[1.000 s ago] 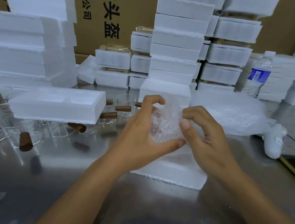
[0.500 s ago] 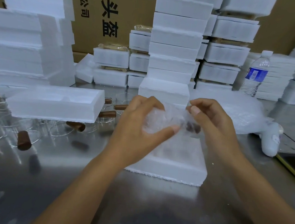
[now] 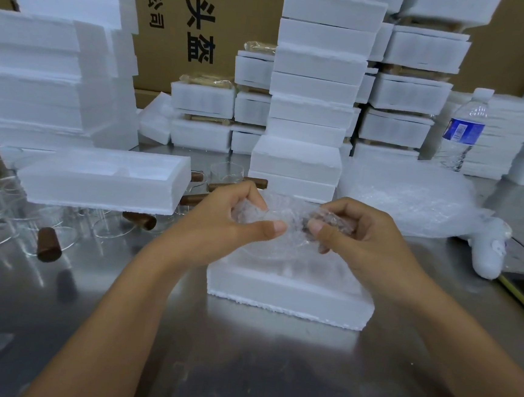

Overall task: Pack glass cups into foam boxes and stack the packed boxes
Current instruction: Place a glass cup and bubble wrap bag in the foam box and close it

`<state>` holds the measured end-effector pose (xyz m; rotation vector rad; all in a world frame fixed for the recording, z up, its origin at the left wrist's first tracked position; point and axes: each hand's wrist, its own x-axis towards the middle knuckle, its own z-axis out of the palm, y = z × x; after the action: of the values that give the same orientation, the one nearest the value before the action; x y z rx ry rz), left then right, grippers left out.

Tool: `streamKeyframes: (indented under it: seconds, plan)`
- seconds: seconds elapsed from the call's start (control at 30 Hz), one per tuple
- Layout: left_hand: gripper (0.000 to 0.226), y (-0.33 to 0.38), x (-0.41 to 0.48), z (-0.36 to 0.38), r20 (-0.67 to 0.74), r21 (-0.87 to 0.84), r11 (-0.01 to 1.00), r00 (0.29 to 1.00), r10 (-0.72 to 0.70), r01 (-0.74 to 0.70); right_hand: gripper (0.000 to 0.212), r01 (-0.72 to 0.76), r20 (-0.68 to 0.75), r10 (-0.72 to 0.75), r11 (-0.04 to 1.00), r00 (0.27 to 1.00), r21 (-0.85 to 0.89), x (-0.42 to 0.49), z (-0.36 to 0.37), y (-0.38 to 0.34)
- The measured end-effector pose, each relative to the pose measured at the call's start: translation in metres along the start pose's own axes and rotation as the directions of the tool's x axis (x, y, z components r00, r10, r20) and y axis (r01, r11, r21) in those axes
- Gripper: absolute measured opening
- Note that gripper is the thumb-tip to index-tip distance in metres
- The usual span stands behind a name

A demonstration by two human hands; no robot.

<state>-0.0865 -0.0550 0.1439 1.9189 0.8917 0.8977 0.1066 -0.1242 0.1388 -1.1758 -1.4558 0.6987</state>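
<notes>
While you are wrapping a cup (image 3: 287, 230) in bubble film just above the open box (image 3: 290, 295) | left hand (image 3: 236, 224) and right hand (image 3: 361, 238) are each pinching an end, right probably over the handle | done: stack (image 3: 318, 86) is standing behind | left: loose cups (image 3: 14, 227) are waiting; this box is lying open, unstacked.

Only one view here: a wide-angle head cam looking forward and down. The left hand (image 3: 220, 223) and right hand (image 3: 371, 242) sit close up mid-frame above the steel table (image 3: 270, 373), with the foam box stacks (image 3: 322, 77) and cardboard cartons (image 3: 182, 7) bowed along the back.
</notes>
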Motion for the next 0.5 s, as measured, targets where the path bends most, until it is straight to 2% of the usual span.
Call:
streamKeyframes:
  seconds: [0.2,0.33,0.43,0.5]
  plan:
    - [0.033,-0.004,-0.001,-0.001,0.062,0.193,0.98,0.996,-0.06,0.047,0.011,-0.083,0.046,0.094,0.978,0.995,-0.192,0.001,-0.005,0.007]
    - [0.035,-0.005,-0.002,0.0,0.045,0.237,0.97,0.997,-0.06,0.048,0.01,-0.047,0.053,0.063,0.963,0.997,-0.265,0.002,-0.005,0.009]
    - [0.029,-0.009,-0.002,0.0,0.052,0.29,0.956,0.997,-0.049,0.032,0.006,0.015,0.056,0.01,0.905,0.998,-0.425,0.001,-0.003,0.012]
    - [0.028,-0.012,-0.001,0.001,0.047,0.323,0.946,0.997,-0.056,0.038,0.006,0.024,0.048,-0.002,0.883,0.999,-0.468,0.001,-0.002,0.013]
